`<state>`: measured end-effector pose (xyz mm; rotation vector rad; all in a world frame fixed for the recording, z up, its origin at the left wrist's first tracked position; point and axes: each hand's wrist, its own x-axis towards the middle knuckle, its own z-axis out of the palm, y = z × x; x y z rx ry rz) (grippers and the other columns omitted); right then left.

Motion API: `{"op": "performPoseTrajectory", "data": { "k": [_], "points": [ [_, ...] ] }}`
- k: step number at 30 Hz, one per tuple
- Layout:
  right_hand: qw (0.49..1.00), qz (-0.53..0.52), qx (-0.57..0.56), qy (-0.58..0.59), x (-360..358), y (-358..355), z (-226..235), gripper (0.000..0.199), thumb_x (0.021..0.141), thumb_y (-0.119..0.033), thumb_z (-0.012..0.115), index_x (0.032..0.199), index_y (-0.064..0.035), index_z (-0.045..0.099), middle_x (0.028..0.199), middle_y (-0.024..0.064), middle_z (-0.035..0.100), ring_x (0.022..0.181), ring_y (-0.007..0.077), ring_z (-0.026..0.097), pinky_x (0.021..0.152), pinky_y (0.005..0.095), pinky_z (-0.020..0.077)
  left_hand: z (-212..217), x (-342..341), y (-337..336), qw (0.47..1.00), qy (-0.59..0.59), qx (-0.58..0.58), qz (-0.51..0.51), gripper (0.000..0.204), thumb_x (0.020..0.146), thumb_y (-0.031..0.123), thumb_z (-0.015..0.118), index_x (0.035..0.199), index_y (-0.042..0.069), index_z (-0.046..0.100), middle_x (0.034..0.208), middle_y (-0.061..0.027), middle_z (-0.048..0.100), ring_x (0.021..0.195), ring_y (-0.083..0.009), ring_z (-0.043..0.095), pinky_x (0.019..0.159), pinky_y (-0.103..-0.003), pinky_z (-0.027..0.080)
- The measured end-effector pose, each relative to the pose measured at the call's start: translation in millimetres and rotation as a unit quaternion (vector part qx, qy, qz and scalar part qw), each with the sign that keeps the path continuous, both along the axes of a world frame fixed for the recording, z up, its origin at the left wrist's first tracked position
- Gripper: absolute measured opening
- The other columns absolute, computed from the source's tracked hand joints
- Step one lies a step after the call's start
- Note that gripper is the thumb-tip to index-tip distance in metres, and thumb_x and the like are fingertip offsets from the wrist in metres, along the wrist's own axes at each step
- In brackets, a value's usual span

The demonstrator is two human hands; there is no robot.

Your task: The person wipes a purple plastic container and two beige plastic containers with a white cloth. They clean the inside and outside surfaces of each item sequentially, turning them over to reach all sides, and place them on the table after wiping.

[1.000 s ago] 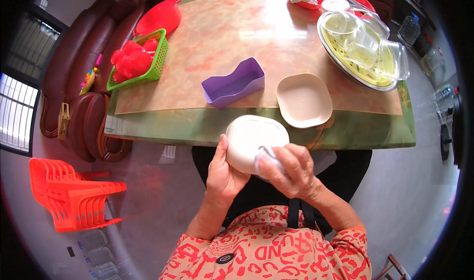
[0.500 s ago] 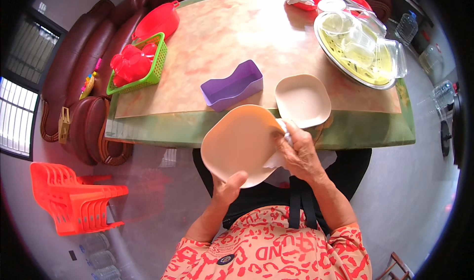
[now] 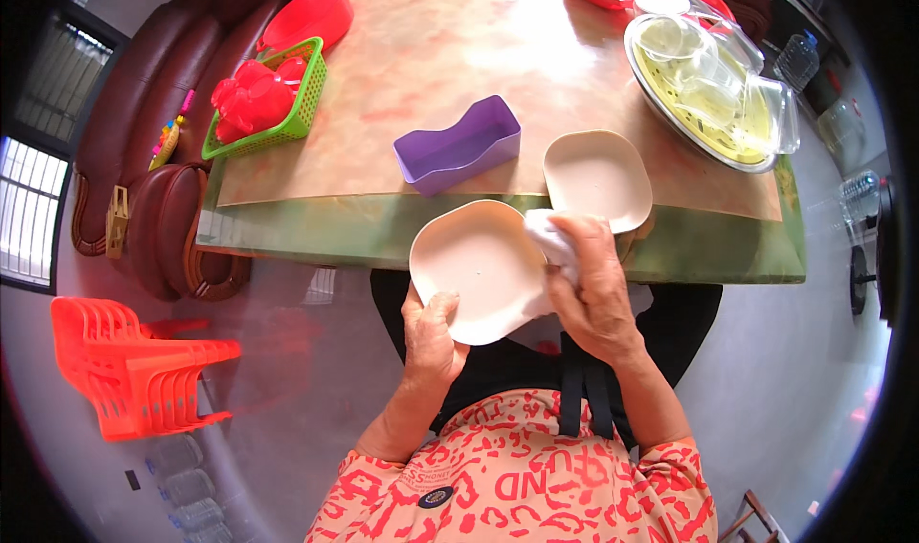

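Observation:
A cream-coloured rounded-square plate (image 3: 479,270) is held up in front of the table's near edge. My left hand (image 3: 433,337) grips its lower left rim, thumb on the inner face. White cloth (image 3: 552,237) is bunched in my right hand (image 3: 598,289) at the plate's right edge; part of it hangs behind that hand. Just beyond, a second cream plate (image 3: 597,181) lies on the table near its front edge. Left of that one stands a purple open box (image 3: 459,147) with a dipped side.
On the table's left are a green basket (image 3: 304,108) of red cups and a red basin (image 3: 311,15). At right, a metal bowl with a yellow strainer (image 3: 656,103) holds clear plastic containers. Stacked orange chairs (image 3: 134,361) stand on the floor at left.
The held plate has tilted to show more of its inside and shifted slightly right. My right hand with the cloth has moved a little right, off the plate's inner face to its edge.

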<state>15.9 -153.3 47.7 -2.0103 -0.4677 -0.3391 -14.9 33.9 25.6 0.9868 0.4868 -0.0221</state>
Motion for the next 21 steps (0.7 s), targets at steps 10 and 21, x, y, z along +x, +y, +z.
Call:
{"op": "performPoseTrajectory", "data": {
  "k": [10,21],
  "points": [
    [0.969,0.026,-0.244,-0.038,-22.0,12.0,-18.6,0.031,0.075,-0.005,0.063,0.106,-0.0016,0.060,0.105,0.0155,0.056,0.094,0.0310,0.055,0.082,0.0378,0.0512,1.3,-0.2,-11.6,0.998,-0.032,-0.020,-0.041,0.067,0.081,-0.008,0.041,0.146,0.009,0.031,0.135,-0.0129,0.048,0.122,-0.0249,0.051,0.103,-0.038,0.045],
    [0.973,-0.074,-0.216,-0.032,-3.8,34.9,-23.9,0.047,0.077,-0.005,0.064,0.121,0.0087,0.051,0.119,0.0266,0.052,0.105,0.0384,0.053,0.088,0.0410,0.0489,-0.3,-6.1,-20.4,0.995,-0.034,-0.037,-0.082,0.066,0.084,-0.007,0.040,0.147,0.010,0.029,0.138,-0.0133,0.045,0.127,-0.0244,0.047,0.108,-0.039,0.041]
  ]
}}
